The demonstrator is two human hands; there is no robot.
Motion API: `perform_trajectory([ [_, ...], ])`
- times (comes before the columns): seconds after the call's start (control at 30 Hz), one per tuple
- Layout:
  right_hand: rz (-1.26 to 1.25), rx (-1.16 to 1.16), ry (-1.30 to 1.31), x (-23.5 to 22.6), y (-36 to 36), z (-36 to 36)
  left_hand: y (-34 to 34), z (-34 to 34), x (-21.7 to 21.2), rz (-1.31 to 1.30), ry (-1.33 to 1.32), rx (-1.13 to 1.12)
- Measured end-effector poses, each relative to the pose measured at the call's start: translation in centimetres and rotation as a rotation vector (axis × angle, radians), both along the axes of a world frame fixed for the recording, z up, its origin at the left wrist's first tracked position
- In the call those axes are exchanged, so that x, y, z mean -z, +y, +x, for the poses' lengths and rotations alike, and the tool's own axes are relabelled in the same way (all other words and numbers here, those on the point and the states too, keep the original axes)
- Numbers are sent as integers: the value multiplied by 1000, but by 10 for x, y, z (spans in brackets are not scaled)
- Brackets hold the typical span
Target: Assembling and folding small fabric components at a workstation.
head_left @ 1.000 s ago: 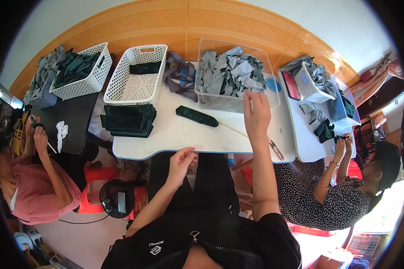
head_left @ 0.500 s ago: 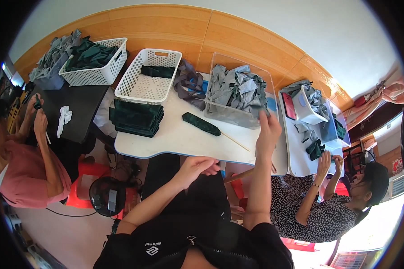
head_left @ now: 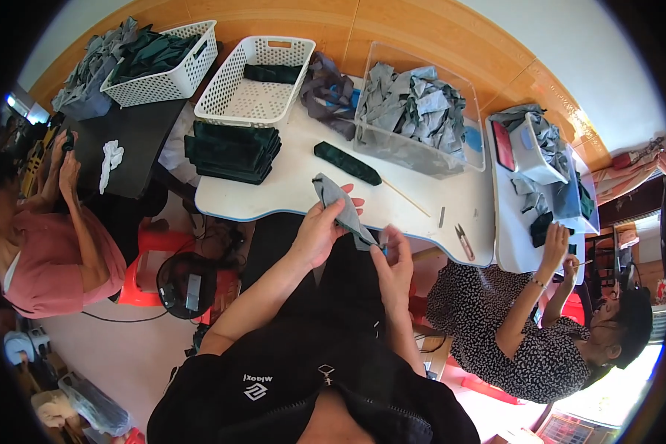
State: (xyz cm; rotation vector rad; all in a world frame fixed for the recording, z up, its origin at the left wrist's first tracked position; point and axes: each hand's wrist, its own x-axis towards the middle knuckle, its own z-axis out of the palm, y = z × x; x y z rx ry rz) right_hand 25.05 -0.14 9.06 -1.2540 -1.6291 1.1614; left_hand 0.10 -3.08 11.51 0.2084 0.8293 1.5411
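Grey tapering cloth lies across the left hand and slants down to the right hand, just in front of the white, blue-edged bench. Judging by the pose, the step in hand is working this piece between both hands; the next move seems to call for steady hold and careful finger work at its lower end. The left grip is narrow, thumb laid over the cloth with fingers beneath; the right grip is a small pinch at the lower tip, partly hidden by fingers. Beyond lies a dark-green velvety tube with a thin wooden stick at one end.
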Motion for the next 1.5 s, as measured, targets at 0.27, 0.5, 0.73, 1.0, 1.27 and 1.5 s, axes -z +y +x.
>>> perform_trajectory([
  [0.27, 574, -331, -364, -21, 46, -51, 7, 8, 18, -104, -128, 20],
  [0.5, -631, -313, 380, 6, 68, -56, 13, -34, 35, -50, 101, 84],
  [0.73, -741, -266, 450, 18, 71, -59, 18, -45, 31, -78, 240, 5],
  [1.0, -637, -215, 467, 15, 58, -63, -15, -25, -12, -139, 1120, -152],
  [1.27, -855, -158, 699, 24, 41, -69, -32, -22, 7, -50, 868, 50],
  [1.5, -628, -162, 395, 54, 42, -63, -35, -21, 63, -44, 339, 67],
])
